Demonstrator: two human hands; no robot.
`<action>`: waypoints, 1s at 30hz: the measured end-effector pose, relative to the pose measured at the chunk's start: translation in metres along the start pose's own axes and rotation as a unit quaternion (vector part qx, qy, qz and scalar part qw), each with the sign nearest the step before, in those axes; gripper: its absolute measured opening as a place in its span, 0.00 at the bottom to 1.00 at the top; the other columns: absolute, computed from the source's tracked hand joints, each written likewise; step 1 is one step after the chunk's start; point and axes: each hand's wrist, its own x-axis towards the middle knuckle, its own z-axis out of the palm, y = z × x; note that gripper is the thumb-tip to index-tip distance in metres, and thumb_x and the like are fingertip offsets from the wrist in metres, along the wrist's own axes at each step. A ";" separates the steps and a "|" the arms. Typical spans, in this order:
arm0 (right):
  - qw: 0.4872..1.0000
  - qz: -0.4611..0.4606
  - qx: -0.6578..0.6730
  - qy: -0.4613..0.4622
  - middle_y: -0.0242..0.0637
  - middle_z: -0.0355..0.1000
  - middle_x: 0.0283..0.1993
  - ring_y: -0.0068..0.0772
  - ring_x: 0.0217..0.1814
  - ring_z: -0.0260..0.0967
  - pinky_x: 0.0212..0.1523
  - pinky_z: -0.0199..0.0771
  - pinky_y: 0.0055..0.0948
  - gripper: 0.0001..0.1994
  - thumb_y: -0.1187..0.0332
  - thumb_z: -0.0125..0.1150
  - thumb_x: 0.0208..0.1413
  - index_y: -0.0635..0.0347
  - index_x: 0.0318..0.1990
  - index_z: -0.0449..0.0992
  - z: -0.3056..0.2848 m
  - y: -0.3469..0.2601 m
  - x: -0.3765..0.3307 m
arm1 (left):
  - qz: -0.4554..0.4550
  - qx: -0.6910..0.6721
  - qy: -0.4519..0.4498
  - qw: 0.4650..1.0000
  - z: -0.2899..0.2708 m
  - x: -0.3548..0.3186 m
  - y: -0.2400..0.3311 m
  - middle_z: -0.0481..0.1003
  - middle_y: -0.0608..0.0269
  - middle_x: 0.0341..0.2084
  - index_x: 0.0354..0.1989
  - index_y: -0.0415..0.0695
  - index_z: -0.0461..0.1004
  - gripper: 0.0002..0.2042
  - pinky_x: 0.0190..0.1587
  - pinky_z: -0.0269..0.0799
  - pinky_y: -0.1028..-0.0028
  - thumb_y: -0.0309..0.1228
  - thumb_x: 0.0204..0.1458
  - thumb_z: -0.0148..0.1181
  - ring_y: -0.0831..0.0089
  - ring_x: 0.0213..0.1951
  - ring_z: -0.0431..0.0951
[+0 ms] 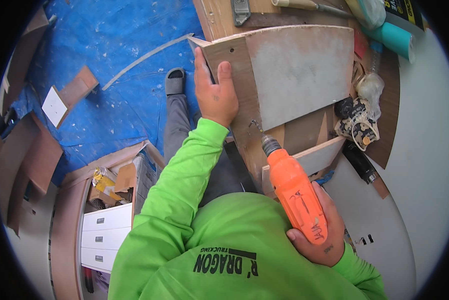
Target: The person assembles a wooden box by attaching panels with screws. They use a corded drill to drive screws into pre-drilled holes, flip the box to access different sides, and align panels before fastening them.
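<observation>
Fingers of the left hand (pixel 217 100) are clamped on the edge of the wooden panel (pixel 302 75), ahead of the green shirt (pixel 224 225). An orange drill (pixel 295 187) is gripped by the right hand (pixel 333 227), its bit pointed toward the panel's brown strip (pixel 244 100); whether contact is made cannot be told.

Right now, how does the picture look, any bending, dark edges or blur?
Head view: black rounded corners; the cabinet side looks slightly bowed, likely from the lens; the drill and left hand look fairly sharp; it is dim below the white drawers.
</observation>
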 end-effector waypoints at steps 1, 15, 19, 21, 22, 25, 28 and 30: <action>1.000 0.003 0.002 0.006 0.58 0.64 0.69 0.47 0.69 0.68 0.68 0.67 0.38 0.49 0.64 0.78 0.47 0.77 0.71 0.54 0.003 0.001 0.003 | 0.007 -0.002 0.000 1.000 0.000 0.001 0.000 0.72 0.41 0.60 0.73 0.30 0.54 0.36 0.64 0.66 0.66 0.48 0.68 0.54 0.59 0.60 0.73; 0.968 0.085 0.192 0.135 0.53 0.70 0.63 0.40 0.62 0.72 0.62 0.71 0.36 0.47 0.50 0.75 0.53 0.77 0.69 0.59 0.004 0.049 -0.049 | 0.153 0.145 -0.014 0.977 -0.049 -0.005 0.023 0.76 0.45 0.48 0.52 0.36 0.76 0.20 0.50 0.71 0.61 0.43 0.65 0.58 0.53 0.50 0.77; 0.962 0.063 0.224 0.145 0.52 0.72 0.61 0.39 0.60 0.72 0.62 0.71 0.35 0.44 0.53 0.73 0.54 0.78 0.68 0.60 0.012 0.075 -0.062 | 0.095 0.222 -0.318 0.917 -0.069 -0.018 0.092 0.76 0.53 0.23 0.30 0.39 0.81 0.17 0.32 0.73 0.60 0.42 0.60 0.62 0.58 0.26 0.77; 0.952 0.056 0.263 0.145 0.52 0.72 0.61 0.39 0.61 0.72 0.62 0.71 0.36 0.43 0.55 0.73 0.54 0.78 0.68 0.60 0.018 0.088 -0.070 | 0.171 0.310 -0.399 0.846 -0.064 -0.024 0.090 0.77 0.51 0.24 0.30 0.40 0.81 0.16 0.33 0.74 0.57 0.41 0.58 0.63 0.52 0.28 0.78; 0.950 0.044 0.273 0.148 0.52 0.72 0.61 0.39 0.61 0.72 0.62 0.70 0.36 0.43 0.56 0.73 0.54 0.78 0.68 0.60 0.021 0.093 -0.072 | 0.207 0.352 -0.436 0.802 -0.061 -0.026 0.086 0.78 0.50 0.25 0.30 0.40 0.81 0.15 0.34 0.74 0.56 0.41 0.57 0.63 0.49 0.29 0.79; 0.947 -0.006 0.276 0.161 0.52 0.72 0.61 0.39 0.62 0.72 0.63 0.70 0.36 0.41 0.59 0.73 0.54 0.79 0.68 0.60 0.027 0.106 -0.080 | 0.185 0.448 -0.475 0.734 -0.058 -0.034 0.087 0.78 0.46 0.28 0.28 0.40 0.79 0.13 0.35 0.74 0.52 0.38 0.55 0.63 0.44 0.31 0.79; 0.934 -0.031 0.308 0.179 0.52 0.73 0.61 0.38 0.61 0.73 0.62 0.71 0.36 0.41 0.61 0.73 0.54 0.79 0.68 0.60 0.038 0.123 -0.088 | 0.145 0.433 -0.471 0.755 -0.070 -0.041 0.076 0.80 0.48 0.29 0.31 0.39 0.78 0.12 0.36 0.77 0.54 0.36 0.58 0.61 0.47 0.31 0.81; 0.939 -0.056 0.287 0.182 0.52 0.74 0.60 0.38 0.60 0.74 0.61 0.72 0.35 0.41 0.61 0.73 0.54 0.79 0.68 0.60 0.039 0.133 -0.093 | -0.032 0.293 -0.479 0.827 -0.080 -0.054 0.072 0.82 0.50 0.31 0.36 0.39 0.77 0.10 0.39 0.80 0.57 0.35 0.62 0.58 0.52 0.33 0.83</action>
